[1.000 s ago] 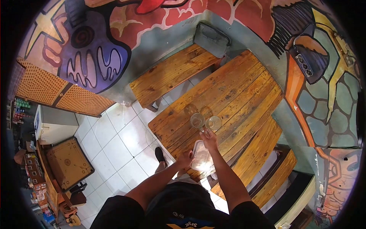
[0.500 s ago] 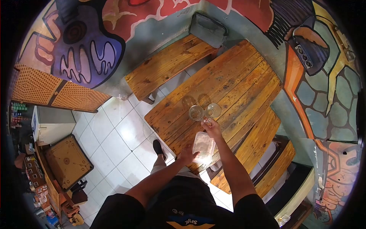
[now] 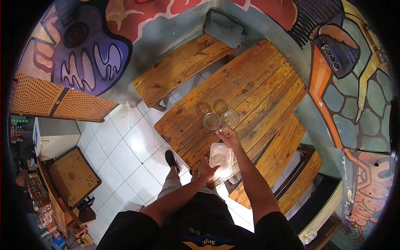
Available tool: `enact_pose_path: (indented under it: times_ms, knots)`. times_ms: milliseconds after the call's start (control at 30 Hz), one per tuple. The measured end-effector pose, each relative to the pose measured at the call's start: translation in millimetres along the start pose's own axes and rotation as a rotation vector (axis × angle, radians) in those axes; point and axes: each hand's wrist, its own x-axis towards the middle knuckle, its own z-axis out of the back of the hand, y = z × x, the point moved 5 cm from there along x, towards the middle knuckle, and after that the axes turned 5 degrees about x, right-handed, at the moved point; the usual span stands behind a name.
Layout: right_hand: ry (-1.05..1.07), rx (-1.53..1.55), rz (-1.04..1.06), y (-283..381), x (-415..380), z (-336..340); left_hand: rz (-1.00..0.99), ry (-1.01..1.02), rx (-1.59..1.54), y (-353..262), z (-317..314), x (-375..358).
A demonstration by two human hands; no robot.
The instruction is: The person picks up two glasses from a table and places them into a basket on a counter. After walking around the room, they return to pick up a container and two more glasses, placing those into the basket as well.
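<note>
Since the earlier frame, the right mug (image 3: pixel 230 118) has been swung slightly farther out beside the left mug (image 3: pixel 211 121), and the thumb of the left hand (image 3: pixel 206 170) has been brought over the edge of the clear container (image 3: pixel 221 159). Both mugs are held by the right hand (image 3: pixel 230 139), whose grip is closed around their handles; the bowls are carried just beyond the fingers, side by side, over the middle of the wooden surface (image 3: pixel 254 89). Whether the two rims are touching cannot be told. Two round shadows are cast on the surface, beyond the mugs.

The container is placed at the near edge of the surface, nearer than the mugs, between the two hands. Its left side is met by the left hand, with the thumb set apart from the fingers; whether it is gripped or only touched cannot be told, as the fingertips are partly hidden.

On the far left, a bench (image 3: pixel 179 68) is set alongside the surface, with a dark grey case (image 3: pixel 224 30) at its far end. To the right, another bench (image 3: pixel 275 160) is seen. White floor tiles (image 3: pixel 139 139) are shown on the left, where a dark shoe (image 3: pixel 171 159) is planted.
</note>
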Motion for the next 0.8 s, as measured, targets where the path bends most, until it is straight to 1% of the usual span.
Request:
enact_pose_path:
  times_ms: [33, 100, 133, 200, 233, 300, 333, 400, 433, 500, 567, 633, 700, 733, 767, 800]
  knots:
    - [0.001, -0.003, -0.004, 0.9, -1.0, 1.5, 0.004, 0.002, -0.004, 8.9, -9.6, -0.8]
    - [0.038, -0.063, -0.007, 1.9, -0.2, 3.0, 0.058, -0.110, -0.246, 23.4, -14.3, -4.9]
    - [0.038, -0.064, -0.008, 1.1, 0.0, 4.0, 0.059, -0.109, -0.247, 28.5, -12.1, -6.5]
    - [0.027, -0.076, -0.046, -5.5, 0.9, 5.5, 0.433, 0.312, -0.168, 55.2, -25.8, -17.6]
    - [0.030, -0.075, -0.046, -8.8, 1.9, 6.5, 0.435, 0.309, -0.169, 56.4, -25.7, -21.4]
    - [0.035, -0.100, -0.097, -10.0, 1.7, 8.2, 0.429, 0.279, -0.654, 57.3, -34.0, -28.5]
    - [0.034, -0.103, -0.098, -6.3, 0.7, 7.2, 0.429, 0.282, -0.656, 61.8, -38.7, -26.0]
    - [-0.006, -0.146, -0.073, 3.4, -2.1, 5.3, 0.418, 0.268, -0.404, 74.2, -44.3, -17.1]
    - [-0.003, -0.147, -0.074, -4.2, -0.4, 9.0, 0.419, 0.267, -0.407, 62.9, -33.1, -18.8]
    - [0.016, -0.107, -0.135, -16.3, 1.3, 11.5, 0.484, 0.334, -0.484, 48.6, -18.3, -23.5]
    - [0.017, -0.096, -0.122, -17.5, 0.6, 12.0, 0.469, 0.343, -0.529, 58.6, -27.4, -20.2]
    - [0.017, -0.085, -0.105, -7.7, -1.9, 9.0, 0.449, 0.352, -0.574, 54.3, -29.0, -22.5]
    - [0.000, -0.111, -0.130, 0.0, -4.5, 6.8, 0.336, 0.086, -0.496, 45.0, -19.2, -23.0]
    - [0.001, -0.111, -0.129, 1.7, -4.7, 5.4, 0.335, 0.084, -0.497, 55.3, -29.2, -21.4]
    - [-0.005, -0.102, -0.111, 3.9, -4.8, 4.1, 0.229, 0.026, -0.547, 61.2, -35.5, -17.9]
    - [-0.012, -0.092, -0.094, 3.2, -4.9, 4.9, 0.123, -0.032, -0.596, 54.2, -30.0, -17.4]
